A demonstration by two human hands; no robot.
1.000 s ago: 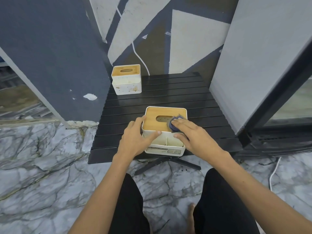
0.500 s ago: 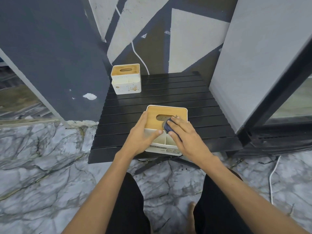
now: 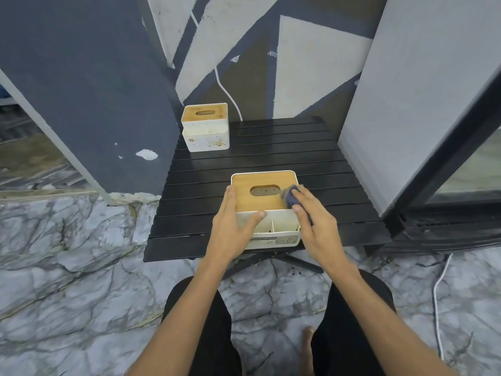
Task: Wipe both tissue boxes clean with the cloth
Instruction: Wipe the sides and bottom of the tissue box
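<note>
The right hand (image 3: 315, 223) has slid the dark cloth (image 3: 290, 196) from beside the slot out to the right edge of the near tissue box's (image 3: 264, 210) wooden lid, fingers curled over the cloth and pressing it down. The left hand (image 3: 233, 226) still clasps the box's left side, thumb hooked on the front compartment. That box sits at the table's (image 3: 284, 147) front edge. The lid looks nearly covered; the stained far tissue box (image 3: 205, 127), at the back left corner, is untouched.
</note>
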